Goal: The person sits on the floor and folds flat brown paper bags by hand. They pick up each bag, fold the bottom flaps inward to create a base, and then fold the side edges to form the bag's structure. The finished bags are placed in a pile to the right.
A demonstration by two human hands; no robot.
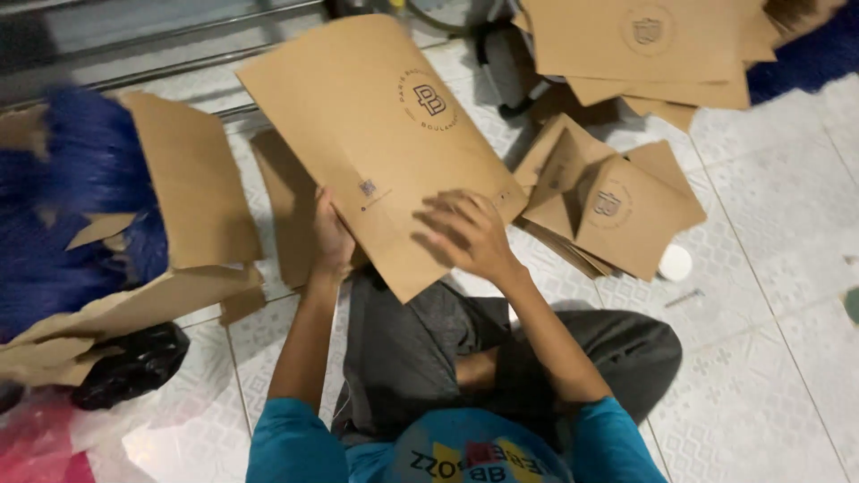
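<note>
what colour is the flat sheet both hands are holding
Plain kraft brown, with a small dark round emblem; the flat sheet shows in the head view.

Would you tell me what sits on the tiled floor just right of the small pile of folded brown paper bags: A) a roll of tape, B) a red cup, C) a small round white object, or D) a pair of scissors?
C: a small round white object lies on the tiled floor against the right edge of the pile of folded brown paper bags.

Both hands on, apparently gripping, brown paper bag (376,134)
</note>
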